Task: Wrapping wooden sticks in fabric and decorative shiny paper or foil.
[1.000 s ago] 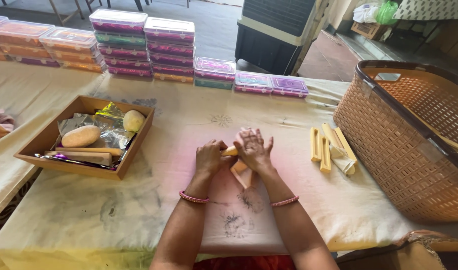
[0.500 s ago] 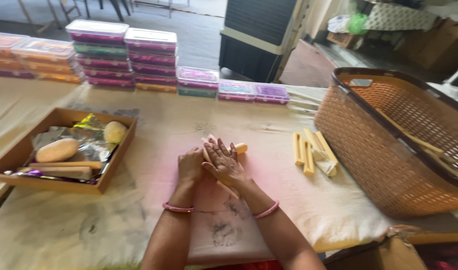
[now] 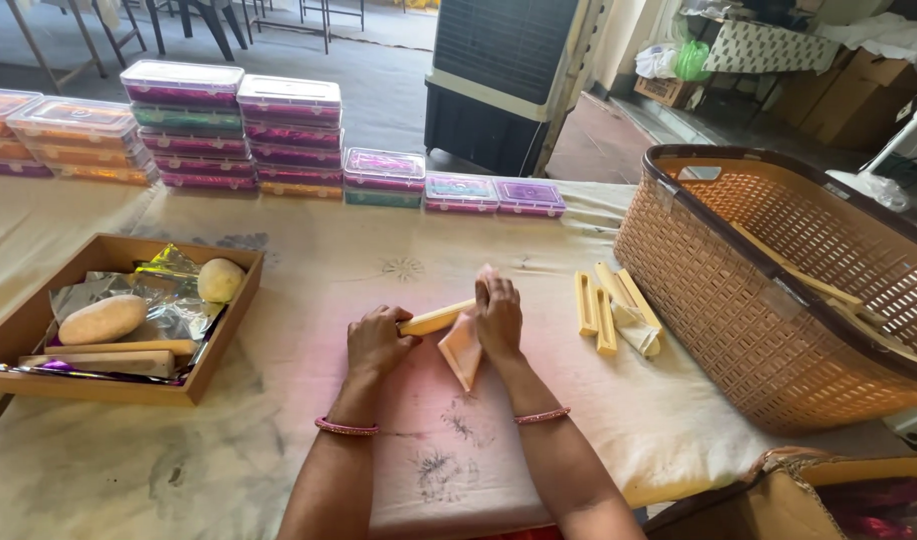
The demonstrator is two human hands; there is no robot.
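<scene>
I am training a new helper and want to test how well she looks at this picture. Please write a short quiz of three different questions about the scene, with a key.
1. True or false: the left hand grips one end of the pale stick.
2. What lies under the right hand? A) a lidded box B) a folded pale sheet C) a round lump
3. Fill in: the loose yellow sticks lie between the hands and the woven ____.

Key: 1 true; 2 B; 3 basket.
</scene>
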